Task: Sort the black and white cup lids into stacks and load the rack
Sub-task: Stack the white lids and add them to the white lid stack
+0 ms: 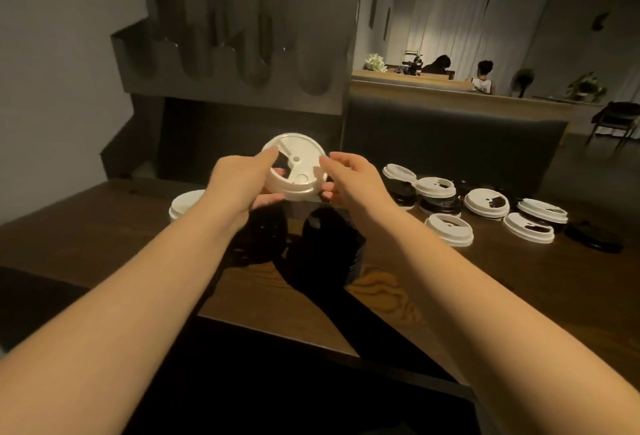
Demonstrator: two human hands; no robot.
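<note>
Both my hands hold a white cup lid up above the wooden table, its top tilted toward me. My left hand grips its left rim and my right hand pinches its right rim. Below my hands sit black lid stacks on the table. A white lid stack stands at the left, partly hidden by my left arm. Several loose white lids and black lids lie mixed at the right. The metal rack with U-shaped slots hangs behind the table, its slots looking empty.
A dark padded bench back runs behind the table on the right. Two people sit far back beyond a wooden counter. A chair stands at the far right. The table's front edge drops into shadow near me.
</note>
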